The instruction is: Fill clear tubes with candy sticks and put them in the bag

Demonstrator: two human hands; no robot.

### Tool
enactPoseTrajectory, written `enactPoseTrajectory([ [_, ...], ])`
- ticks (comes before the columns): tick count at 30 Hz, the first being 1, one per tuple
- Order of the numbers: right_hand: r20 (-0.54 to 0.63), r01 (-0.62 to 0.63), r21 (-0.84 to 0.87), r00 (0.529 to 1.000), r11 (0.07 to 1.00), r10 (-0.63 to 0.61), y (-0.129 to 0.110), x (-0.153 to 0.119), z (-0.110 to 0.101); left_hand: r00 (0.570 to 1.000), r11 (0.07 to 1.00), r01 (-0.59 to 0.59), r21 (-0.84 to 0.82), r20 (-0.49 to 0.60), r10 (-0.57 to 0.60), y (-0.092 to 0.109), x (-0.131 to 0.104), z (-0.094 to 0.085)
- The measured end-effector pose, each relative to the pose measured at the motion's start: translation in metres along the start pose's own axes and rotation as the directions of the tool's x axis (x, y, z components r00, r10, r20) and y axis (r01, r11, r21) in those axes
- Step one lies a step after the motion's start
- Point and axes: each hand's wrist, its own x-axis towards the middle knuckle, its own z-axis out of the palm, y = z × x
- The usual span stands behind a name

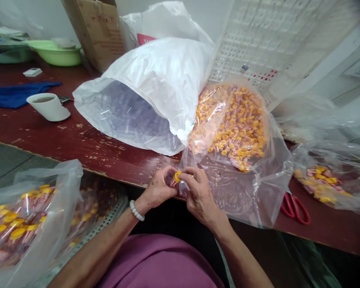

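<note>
In front of my body, my left hand (156, 189) is closed around a small clear plastic tube (169, 177). My right hand (198, 196) pinches a yellow cap (177, 176) with a red-and-white part at the tube's mouth; how far that part sits inside the tube I cannot tell. Just beyond, a white sack (168, 68) lies open towards me with many clear tubes (126, 110) inside. To its right, a clear plastic bag (249, 196) holds a heap of yellow caps with red-and-white parts (238, 120), its loose front reaching to my right hand.
Bags of yellow-capped tubes (18, 230) stand low at left. Red-handled scissors (295, 208) and another clear bag (348, 160) lie at right. A white cup (49, 108), blue cloth (15, 94), green basin (58, 56), carton (100, 34) and white plastic crate (264, 44) occupy the table's back.
</note>
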Motion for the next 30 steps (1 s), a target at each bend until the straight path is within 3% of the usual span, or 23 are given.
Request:
enactPoseTrajectory([
  [4,0.003,-0.054,0.066,0.999,0.996,0.054,0.015,-0.004,0.013,0.998,0.998,0.057,-0.026,-0.039,-0.058,-0.004,0.005,-0.001],
  [9,-0.041,-0.097,0.121,0.994,0.988,0.103,0.028,0.001,0.004,0.98,0.981,0.189,-0.037,-0.059,-0.191,-0.001,0.01,-0.006],
  [11,0.018,-0.061,0.108,0.998,0.992,0.059,0.021,0.003,-0.001,0.973,0.97,0.228,-0.08,-0.023,-0.23,0.001,0.009,-0.004],
  [15,0.131,-0.021,0.027,0.991,0.999,0.017,0.004,0.003,0.001,0.956,0.887,0.294,-0.357,0.11,-0.273,0.002,0.005,0.008],
  [18,0.041,-0.067,-0.095,0.997,0.993,0.071,0.002,0.002,0.016,0.94,0.831,0.338,-0.441,0.108,-0.324,0.001,0.004,0.017],
  [22,-0.077,-0.034,-0.154,0.997,0.988,0.022,0.005,0.005,0.029,0.942,0.85,0.321,-0.418,0.048,-0.332,0.005,0.005,0.02],
  [27,-0.014,-0.005,-0.036,1.0,0.999,0.005,0.01,0.011,0.003,0.94,0.838,0.318,-0.443,0.034,-0.339,0.01,0.005,0.008],
  [30,-0.047,-0.19,-0.044,0.981,0.981,0.188,0.038,0.012,-0.019,0.911,0.822,0.352,-0.448,-0.037,-0.411,0.008,0.004,-0.006],
])
